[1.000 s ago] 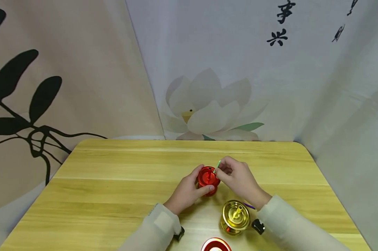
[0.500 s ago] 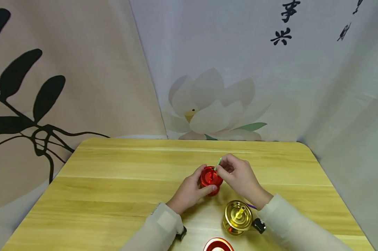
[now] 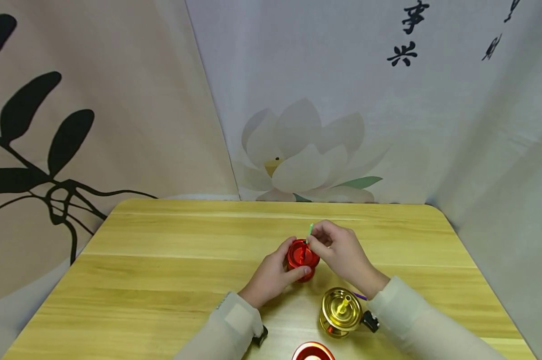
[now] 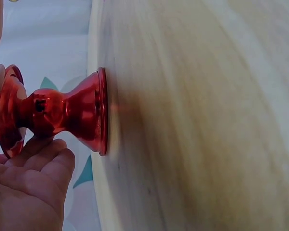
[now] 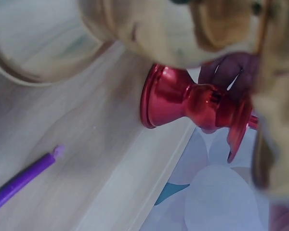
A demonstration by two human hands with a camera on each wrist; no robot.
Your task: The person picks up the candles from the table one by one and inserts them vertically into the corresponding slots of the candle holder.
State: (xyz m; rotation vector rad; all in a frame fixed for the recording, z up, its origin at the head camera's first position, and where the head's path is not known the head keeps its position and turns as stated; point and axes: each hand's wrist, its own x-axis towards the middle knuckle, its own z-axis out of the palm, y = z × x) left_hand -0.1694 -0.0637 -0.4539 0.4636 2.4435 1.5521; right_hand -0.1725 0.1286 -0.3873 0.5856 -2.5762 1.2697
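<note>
A shiny red candle holder (image 3: 301, 257) stands on the wooden table with a slim tube rising from its dish. My left hand (image 3: 268, 277) grips the dish from the left, thumb along the near edge; in the left wrist view the holder (image 4: 50, 113) is upright with its foot at the tabletop. Between thumb and fingers, my right hand (image 3: 343, 255) pinches a thin green candle (image 3: 311, 229), nearly upright. Its lower end is right at the top of the tube. A gold candle holder (image 3: 334, 312) stands close to the right wrist, and looms large in the right wrist view.
A purple candle (image 5: 24, 182) lies on the table beyond the gold holder, partly hidden by it in the head view. At the near edge of the head view, a red-rimmed round object (image 3: 313, 344) is cut off. Printed cloth hangs behind the table (image 3: 171, 235).
The green candle has shifted slightly left over the red holder's tube and turned from slanted to nearly upright. The left hand keeps its grip, and the head view has shifted a little.
</note>
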